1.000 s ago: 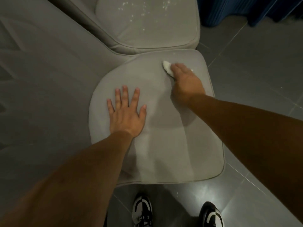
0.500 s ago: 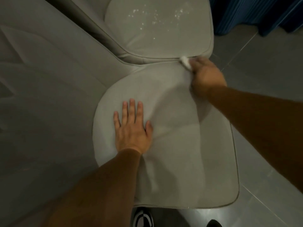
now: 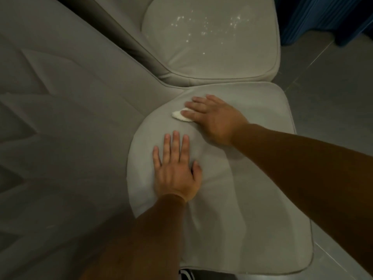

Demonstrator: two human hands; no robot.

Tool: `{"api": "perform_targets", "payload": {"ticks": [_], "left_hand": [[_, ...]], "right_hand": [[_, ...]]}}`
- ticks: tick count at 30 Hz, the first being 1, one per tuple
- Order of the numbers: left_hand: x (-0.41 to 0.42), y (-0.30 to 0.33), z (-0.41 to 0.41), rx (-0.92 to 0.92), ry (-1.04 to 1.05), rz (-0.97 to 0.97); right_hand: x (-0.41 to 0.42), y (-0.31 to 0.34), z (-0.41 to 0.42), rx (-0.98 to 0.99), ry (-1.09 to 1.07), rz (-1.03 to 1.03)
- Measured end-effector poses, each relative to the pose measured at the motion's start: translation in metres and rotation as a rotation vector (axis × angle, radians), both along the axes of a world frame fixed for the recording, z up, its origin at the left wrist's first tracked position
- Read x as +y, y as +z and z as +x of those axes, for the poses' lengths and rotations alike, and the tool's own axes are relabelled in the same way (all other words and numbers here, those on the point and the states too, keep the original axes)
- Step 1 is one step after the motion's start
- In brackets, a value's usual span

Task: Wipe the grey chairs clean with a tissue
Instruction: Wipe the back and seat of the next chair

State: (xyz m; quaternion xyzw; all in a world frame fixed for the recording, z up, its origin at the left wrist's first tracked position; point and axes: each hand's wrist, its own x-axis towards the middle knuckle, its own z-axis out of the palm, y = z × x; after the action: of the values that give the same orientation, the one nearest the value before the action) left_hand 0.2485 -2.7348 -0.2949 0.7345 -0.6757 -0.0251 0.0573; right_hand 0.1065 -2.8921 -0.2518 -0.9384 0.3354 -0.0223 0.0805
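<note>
A grey padded chair seat [image 3: 262, 199] fills the middle of the view. My left hand [image 3: 176, 168] lies flat on its left part, fingers spread, holding nothing. My right hand [image 3: 216, 118] presses a small white tissue [image 3: 179, 116] onto the seat near its back left edge; the tissue sticks out from under the fingers. A second grey chair seat [image 3: 212, 47] stands just behind, touching the first, with white specks scattered over its top.
The grey quilted backrest [image 3: 60, 118] of the near chair rises along the left. Grey floor tiles [image 3: 333, 77] run down the right side. A dark blue curtain [image 3: 323, 13] hangs at the top right. A shoe tip [image 3: 186, 274] shows under the seat's front edge.
My right hand has slid the tissue from the seat's back right corner leftward to the back left area. My left hand has stayed flat on the seat. The view moved closer.
</note>
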Motion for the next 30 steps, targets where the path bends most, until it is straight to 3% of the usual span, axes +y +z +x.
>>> {"api": "perform_targets", "payload": {"ticks": [3, 10, 15, 21, 26, 30], "left_hand": [[0.003, 0.000, 0.001, 0.007, -0.009, -0.026], [0.001, 0.001, -0.001, 0.030, -0.007, -0.063], [0.003, -0.004, 0.000, 0.030, -0.010, -0.105], [-0.002, -0.005, 0.000, 0.006, 0.005, -0.086], [-0.001, -0.009, 0.001, -0.014, -0.011, -0.093], [0.001, -0.009, 0.001, -0.023, 0.002, -0.088]], "right_hand": [[0.010, 0.006, -0.034, 0.014, -0.028, 0.043], [0.021, 0.036, -0.129, 0.079, 0.362, -0.015], [-0.052, 0.054, -0.096, 0.033, -0.119, -0.017], [-0.073, 0.018, 0.007, 0.030, -0.097, 0.078], [-0.033, 0.005, -0.064, 0.050, -0.167, 0.075], [0.008, 0.023, -0.140, 0.177, -0.029, 0.130]]}}
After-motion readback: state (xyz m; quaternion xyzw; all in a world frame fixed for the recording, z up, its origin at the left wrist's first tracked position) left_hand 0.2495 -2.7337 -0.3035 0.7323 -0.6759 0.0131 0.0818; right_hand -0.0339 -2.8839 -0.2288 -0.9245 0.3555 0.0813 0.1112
